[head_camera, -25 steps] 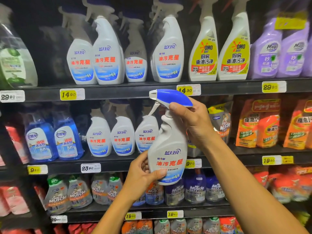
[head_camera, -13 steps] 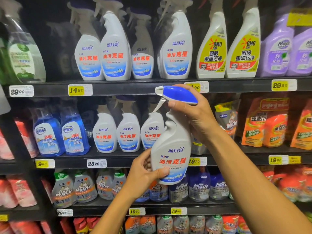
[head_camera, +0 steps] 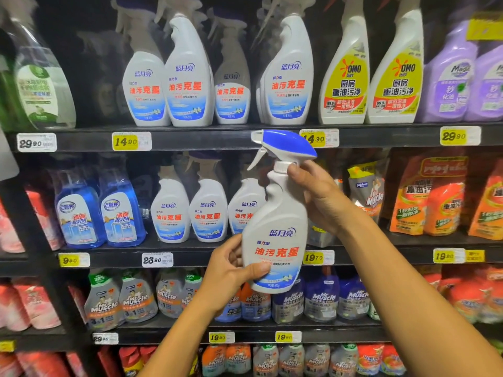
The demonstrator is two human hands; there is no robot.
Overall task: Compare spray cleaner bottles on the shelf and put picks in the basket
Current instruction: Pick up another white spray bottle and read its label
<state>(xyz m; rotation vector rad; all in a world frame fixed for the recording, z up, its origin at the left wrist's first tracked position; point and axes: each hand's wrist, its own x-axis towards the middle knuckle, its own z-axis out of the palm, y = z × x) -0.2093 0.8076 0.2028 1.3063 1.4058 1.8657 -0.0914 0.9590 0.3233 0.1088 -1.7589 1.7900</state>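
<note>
The left hand [head_camera: 231, 270] grips the base of the white spray bottle [head_camera: 277, 240] and the right hand [head_camera: 318, 197] wraps its neck, holding it before the shelf [head_camera: 217, 140]. Keeping the label facing forward aids comparison; no basket shows.

Shop: price-tagged shelves [head_camera: 190, 141] of cleaners [head_camera: 187, 77]

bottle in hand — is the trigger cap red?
No: the held spray bottle has a blue-and-white trigger cap.
</note>
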